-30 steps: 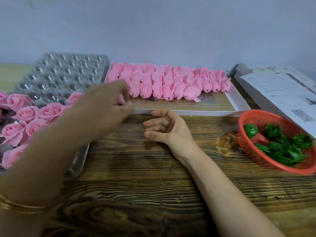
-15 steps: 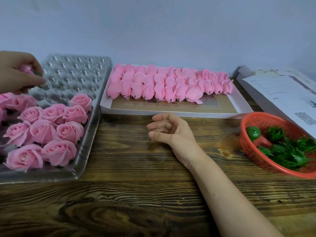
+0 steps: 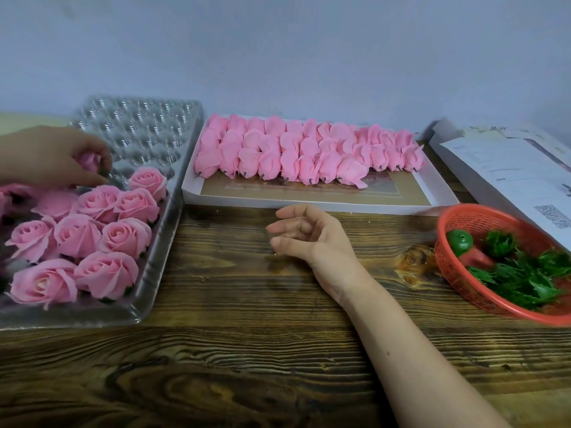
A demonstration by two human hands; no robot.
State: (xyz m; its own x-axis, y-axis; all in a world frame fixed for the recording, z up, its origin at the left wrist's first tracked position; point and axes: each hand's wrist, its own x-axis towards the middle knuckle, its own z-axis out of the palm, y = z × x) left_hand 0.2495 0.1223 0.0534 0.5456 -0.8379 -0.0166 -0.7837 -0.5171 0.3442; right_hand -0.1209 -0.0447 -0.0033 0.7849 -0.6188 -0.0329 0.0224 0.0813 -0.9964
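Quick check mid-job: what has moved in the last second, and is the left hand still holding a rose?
The left hand, pinching a pink rose, swung left from the white box to the clear tray and now dips down just behind the seated roses; its grip has not let go. The right hand stayed loosely curled on the wooden table; box and red basket unmoved.

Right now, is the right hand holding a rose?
No, the right hand rests empty on the table; the left hand holds the rose at the tray.
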